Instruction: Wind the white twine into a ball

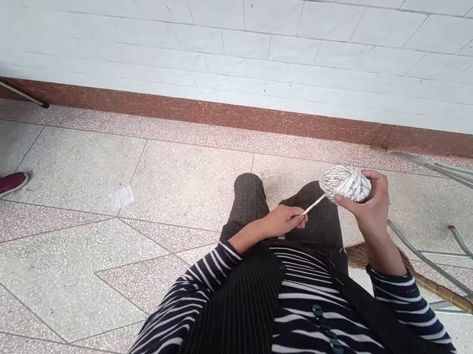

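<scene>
A ball of white yarn with dark flecks (345, 183) is held up over my right thigh. My right hand (370, 198) grips it from the right side, thumb in front and fingers behind. My left hand (286, 219) is closed in a pinch on the yarn strand (315, 204), which runs taut from the ball's left side to my fingers. Part of the ball is covered by my right hand. Both hands are in front of my lap, a short distance apart.
On the right are a straw broom (457, 294), a metal-framed chair (469, 260) and folded metal legs (464, 171) by the wall. White paper (123, 197) lies on the floor. A person's red shoe (4, 185) and metal furniture legs (0, 77) are at left. A tiled wall (240, 32) stands ahead.
</scene>
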Action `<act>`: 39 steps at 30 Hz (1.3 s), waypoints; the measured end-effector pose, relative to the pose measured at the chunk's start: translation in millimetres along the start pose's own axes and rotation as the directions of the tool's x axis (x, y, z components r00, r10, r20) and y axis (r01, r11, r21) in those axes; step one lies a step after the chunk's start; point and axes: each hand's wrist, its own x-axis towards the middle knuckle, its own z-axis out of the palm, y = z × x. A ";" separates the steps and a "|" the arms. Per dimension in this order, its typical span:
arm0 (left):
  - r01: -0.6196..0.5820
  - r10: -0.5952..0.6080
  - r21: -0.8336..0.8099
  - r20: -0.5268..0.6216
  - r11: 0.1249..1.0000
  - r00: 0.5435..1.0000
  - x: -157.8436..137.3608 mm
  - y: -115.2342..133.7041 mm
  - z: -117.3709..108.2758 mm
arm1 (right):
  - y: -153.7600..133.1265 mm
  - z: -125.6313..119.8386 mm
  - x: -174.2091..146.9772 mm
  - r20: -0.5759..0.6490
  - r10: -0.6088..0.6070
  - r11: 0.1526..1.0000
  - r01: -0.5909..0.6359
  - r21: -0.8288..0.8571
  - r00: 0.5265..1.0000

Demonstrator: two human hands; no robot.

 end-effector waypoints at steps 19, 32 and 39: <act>0.014 -0.060 0.452 0.087 0.892 0.994 32.4 20.4 -72.1 | 47.7 27.7 22.3 0.533 0.319 0.840 0.027 -0.542 0.784; 0.237 -0.225 -0.609 0.098 0.757 0.969 30.1 9.6 -72.5 | 26.2 29.7 22.0 0.724 0.273 0.961 -0.216 -0.174 0.633; 0.246 -0.312 -0.672 0.023 0.699 0.950 26.7 4.3 -62.7 | 29.6 41.5 -0.1 0.719 0.299 0.916 -0.400 -0.032 0.628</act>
